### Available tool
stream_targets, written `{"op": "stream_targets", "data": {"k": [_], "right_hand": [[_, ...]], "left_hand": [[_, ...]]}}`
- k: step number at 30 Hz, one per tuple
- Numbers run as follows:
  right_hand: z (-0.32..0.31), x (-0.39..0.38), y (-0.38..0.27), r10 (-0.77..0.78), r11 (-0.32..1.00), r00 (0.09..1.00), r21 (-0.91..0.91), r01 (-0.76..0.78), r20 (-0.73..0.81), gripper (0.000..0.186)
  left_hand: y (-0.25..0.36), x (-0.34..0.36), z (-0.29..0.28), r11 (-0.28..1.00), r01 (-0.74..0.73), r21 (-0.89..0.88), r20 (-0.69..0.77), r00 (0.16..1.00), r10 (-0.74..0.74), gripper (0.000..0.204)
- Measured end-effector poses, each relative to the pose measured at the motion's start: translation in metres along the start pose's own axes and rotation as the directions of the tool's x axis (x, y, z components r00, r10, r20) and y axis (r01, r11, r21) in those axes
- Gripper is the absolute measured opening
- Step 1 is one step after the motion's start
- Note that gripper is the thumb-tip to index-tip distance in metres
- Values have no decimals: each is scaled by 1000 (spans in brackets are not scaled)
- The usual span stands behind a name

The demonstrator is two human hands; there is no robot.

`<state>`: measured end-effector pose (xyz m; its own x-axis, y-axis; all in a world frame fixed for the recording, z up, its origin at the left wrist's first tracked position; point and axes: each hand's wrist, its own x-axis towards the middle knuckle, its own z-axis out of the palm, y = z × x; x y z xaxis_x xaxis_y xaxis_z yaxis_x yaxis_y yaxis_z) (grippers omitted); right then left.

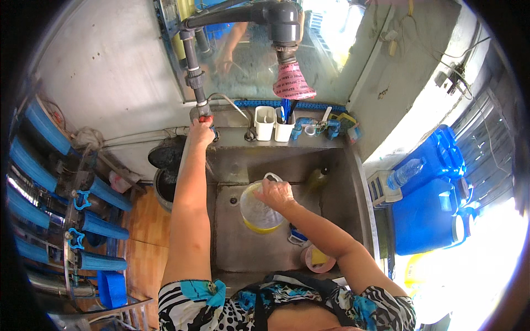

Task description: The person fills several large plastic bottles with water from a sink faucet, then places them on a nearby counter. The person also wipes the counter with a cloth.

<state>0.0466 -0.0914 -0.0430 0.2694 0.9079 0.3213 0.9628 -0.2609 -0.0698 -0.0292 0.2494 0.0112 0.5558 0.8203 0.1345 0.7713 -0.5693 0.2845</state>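
Stretching forward in the head view, the left hand (201, 134) had its fingers closed on a red tap handle (206, 119), smooth grey pipe (193, 66) just beyond them. The right hand's (276, 195) fingers gripped a round tub (255, 212) below them, inside the dull, stained metal sink (227, 248): whitish, see-through, yellow-edged.

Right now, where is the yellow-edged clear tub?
In the head view, the tub is inside the sink, just right of the drain, with the right hand on it.
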Motion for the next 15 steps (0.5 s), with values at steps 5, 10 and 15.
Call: {"op": "stream_targets", "data": {"k": [5,10,15], "right_hand": [[8,5,-14,-13,999,998,47,10,56,45],[3,25,-14,-16,1000,992,-6,17,125,35],[-10,35,-3,19,991,987,-137,3,158,23]], "left_hand": [[-12,-16,6,503,226,-834,253,967,-16,89],[32,-142,53,967,-234,-97,779,587,221,144],[100,-243,107,904,33,-427,305,946,110,135]]}}
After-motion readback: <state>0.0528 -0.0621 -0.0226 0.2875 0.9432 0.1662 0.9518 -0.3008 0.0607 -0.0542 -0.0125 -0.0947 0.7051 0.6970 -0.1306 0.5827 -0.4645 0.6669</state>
